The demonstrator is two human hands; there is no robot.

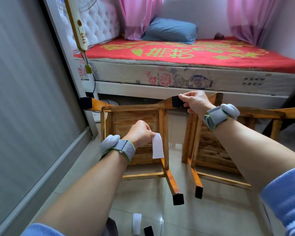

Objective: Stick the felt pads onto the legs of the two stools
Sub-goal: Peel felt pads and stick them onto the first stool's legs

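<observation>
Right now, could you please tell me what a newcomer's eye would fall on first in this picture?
The left stool and the right stool lie tipped side by side on the tiled floor, black felt pads capping their nearest leg ends. The right hand grips a padded stool leg at upper centre, while the left hand pinches a white paper strip below it. Behind, a bright red bed cover fills the background.

floor [220,210]: two stools [134,116] [211,150], white strip [137,223], black pad [148,231].

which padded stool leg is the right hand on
The far middle leg by the bed: the right hand pinches its black pad; the others are untouched.
</observation>
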